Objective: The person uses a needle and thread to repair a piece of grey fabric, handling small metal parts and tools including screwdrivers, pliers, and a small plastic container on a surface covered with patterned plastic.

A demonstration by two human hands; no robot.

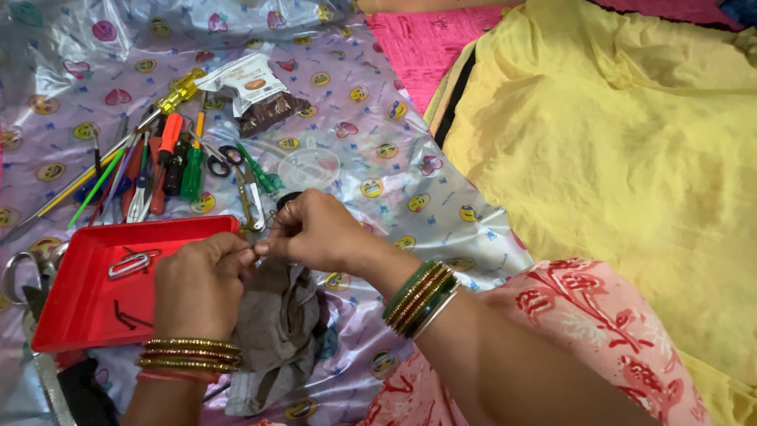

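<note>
Both hands' fingers [254, 250] pinching something tiny (perhaps wire) above grey cloth [276, 331].

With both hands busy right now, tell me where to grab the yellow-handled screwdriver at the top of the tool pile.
Probably best to grip the yellow-handled screwdriver by its clear yellow handle, coming from the upper right near the snack packet. The handle juts out beyond the tool pile, while the shaft slants down-left among the other tools. Both the left hand and right hand are far from it.
</note>
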